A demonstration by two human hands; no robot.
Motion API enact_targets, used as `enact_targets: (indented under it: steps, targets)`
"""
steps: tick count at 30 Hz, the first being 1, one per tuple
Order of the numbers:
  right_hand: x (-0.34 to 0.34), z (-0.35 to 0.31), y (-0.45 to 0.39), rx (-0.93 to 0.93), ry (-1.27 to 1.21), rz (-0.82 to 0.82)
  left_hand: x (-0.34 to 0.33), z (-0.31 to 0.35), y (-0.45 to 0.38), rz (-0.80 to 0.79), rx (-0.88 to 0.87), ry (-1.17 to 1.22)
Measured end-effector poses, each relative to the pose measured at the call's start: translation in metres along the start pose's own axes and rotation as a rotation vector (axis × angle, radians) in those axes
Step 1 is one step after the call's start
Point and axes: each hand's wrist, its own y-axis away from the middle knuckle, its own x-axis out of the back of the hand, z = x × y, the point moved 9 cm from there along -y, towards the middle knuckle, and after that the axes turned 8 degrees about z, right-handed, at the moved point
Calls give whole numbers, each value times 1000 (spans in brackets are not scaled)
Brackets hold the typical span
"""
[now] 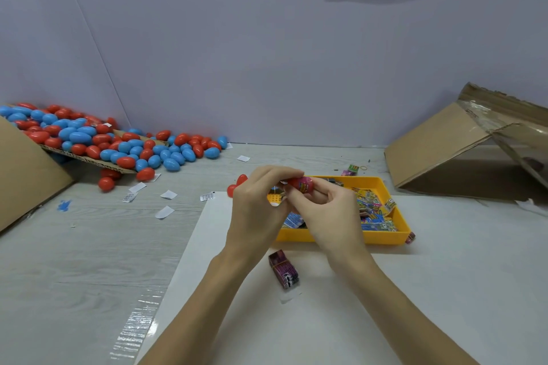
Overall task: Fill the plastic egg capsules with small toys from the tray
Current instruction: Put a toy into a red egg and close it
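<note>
Both hands meet just above the left end of the yellow tray (382, 238), which holds several small colourful toy packets (374, 210). My left hand (258, 204) and my right hand (329, 207) pinch a red egg capsule half (298, 184) between their fingertips, with a pink toy packet sitting in its mouth. Two more red capsule halves (237, 184) lie on the table just left of my left hand. A purple bundle of toy packets (283, 272) rests on the white sheet in front of the tray.
A large heap of red and blue egg capsules (118, 145) spills from a cardboard flap at far left. An open cardboard box (462, 154) lies tipped at right. Paper slips (166, 201) are scattered on the grey table. A white sheet (415, 305) covers the near table.
</note>
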Motion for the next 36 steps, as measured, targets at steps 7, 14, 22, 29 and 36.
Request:
enact_targets:
  steps: [7,14,22,29,36]
  targets:
    - [4,-2,5,62,33,114,3,8,5,120,46,-56]
    - [-6,1,-6,16,-18,-111,5,2,3,83,83,-27]
    - [19,16,-22,-93,107,-89,-18,-24,10,-137,134,-49]
    - [116,-14,-109,-402,-1171,295,-5,-35,6,-21,178,-101]
    - [158,-11,-134,-333,-987,330,-6,-40,5,-24,171,-137]
